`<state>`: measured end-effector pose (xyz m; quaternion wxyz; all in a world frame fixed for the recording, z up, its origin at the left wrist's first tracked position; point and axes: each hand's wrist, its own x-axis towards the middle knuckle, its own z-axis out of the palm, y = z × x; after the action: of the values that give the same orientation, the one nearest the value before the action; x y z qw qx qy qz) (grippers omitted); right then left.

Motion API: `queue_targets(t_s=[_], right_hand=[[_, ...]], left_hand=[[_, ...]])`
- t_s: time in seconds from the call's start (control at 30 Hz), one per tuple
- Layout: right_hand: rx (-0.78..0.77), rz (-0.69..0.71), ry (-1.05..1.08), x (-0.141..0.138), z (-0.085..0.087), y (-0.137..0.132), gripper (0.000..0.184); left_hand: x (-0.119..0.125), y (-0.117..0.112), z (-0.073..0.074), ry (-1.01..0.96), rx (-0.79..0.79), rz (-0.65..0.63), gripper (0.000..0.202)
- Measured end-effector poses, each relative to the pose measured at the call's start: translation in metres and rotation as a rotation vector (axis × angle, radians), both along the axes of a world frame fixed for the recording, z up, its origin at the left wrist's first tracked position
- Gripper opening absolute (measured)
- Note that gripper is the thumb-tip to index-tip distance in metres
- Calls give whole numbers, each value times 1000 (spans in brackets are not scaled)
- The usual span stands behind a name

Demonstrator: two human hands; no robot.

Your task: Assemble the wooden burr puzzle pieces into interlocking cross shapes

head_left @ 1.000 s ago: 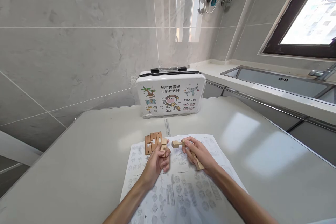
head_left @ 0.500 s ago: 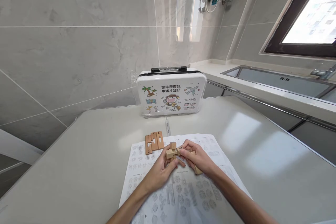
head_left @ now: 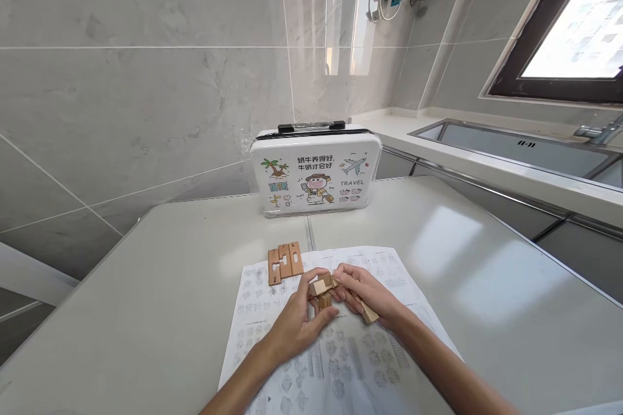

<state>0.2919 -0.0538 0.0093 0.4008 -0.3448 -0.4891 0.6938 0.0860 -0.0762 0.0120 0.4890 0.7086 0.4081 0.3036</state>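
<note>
Between my two hands, above the printed sheet [head_left: 272, 369], is a small cluster of pale wooden puzzle pieces [head_left: 321, 287]. My left hand [head_left: 298, 321] grips the cluster from the left, its fingers behind and its thumb stretched out below. With its thumb and fingertips, my right hand [head_left: 367, 292] pinches the cluster's right side. Another wooden piece [head_left: 368, 313] juts out beneath the right palm, tucked under its fingers. Behind my left hand, several flat slotted wooden pieces [head_left: 285, 263] with dark marks lie side by side at the sheet's upper left edge.
A white cartoon-printed case [head_left: 316, 175] in plastic film stands at the back of the white table [head_left: 146, 311], near the tiled wall [head_left: 146, 110]. To the right, a counter holds a sink [head_left: 511, 142] with a faucet [head_left: 601, 133]; a window [head_left: 574, 26] is above.
The wooden cluster has turned in my hands and shows other faces. My left thumb has moved out to the right below it. The slotted pieces have stayed put.
</note>
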Motion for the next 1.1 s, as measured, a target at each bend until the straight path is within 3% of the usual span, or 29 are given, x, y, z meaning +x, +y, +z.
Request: queue_targets(t_s=[0.1,0.4,0.57,0.83,1.03,1.1], right_hand=[[-12,48,-3,-1,1,-1,46],[117,108,-143,0,6,-4,38],[155,88,-186,-2,7,-6,40],[177,120,-219,-4,6,-7,39],[169,69,-205,-3,3,-6,38],[143,35,-178,-3,1,-5,39]], left_hand=[[3,-1,0,-70,-28,4,44],[5,1,15,-113,-9,105,36],[4,1,16,-139,-65,75,39],[0,3,16,-52,44,102,37],[-1,1,17,-25,7,109,33],[0,0,16,-32,-45,78,47]])
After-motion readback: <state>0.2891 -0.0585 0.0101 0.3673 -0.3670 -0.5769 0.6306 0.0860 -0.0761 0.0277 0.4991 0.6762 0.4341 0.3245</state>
